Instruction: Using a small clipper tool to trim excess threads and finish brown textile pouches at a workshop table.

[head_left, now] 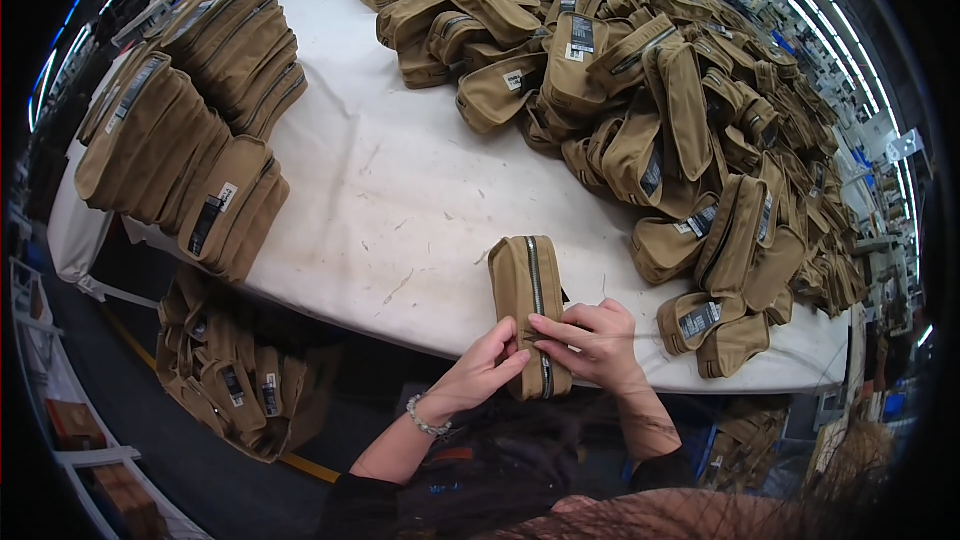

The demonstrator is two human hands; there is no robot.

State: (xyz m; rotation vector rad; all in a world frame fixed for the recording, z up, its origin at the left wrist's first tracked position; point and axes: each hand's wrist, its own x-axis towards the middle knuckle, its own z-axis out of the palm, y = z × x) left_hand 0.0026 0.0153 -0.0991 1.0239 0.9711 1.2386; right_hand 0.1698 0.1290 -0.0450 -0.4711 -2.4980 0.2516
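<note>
A tan zippered pouch (512, 275) stands on its side at the table's near edge, its dark zipper facing up and running away from me. My left hand (488, 360) grips its left side, thumb and fingers closed near the zipper. From the other side, my right hand (590, 345) pinches at the middle of the zipper with thumb and forefinger. Whether a zipper pull or a bit of fabric sits between those fingertips is too small to tell. The far end of the pouch reaches beyond both hands.
White cloth covers the table (400, 210). A large heap of tan pouches (680, 140) fills the right and back. Neat rows of pouches (150, 140) stand at the left edge. Below, a box of pouches (235, 390) sits on the floor at left.
</note>
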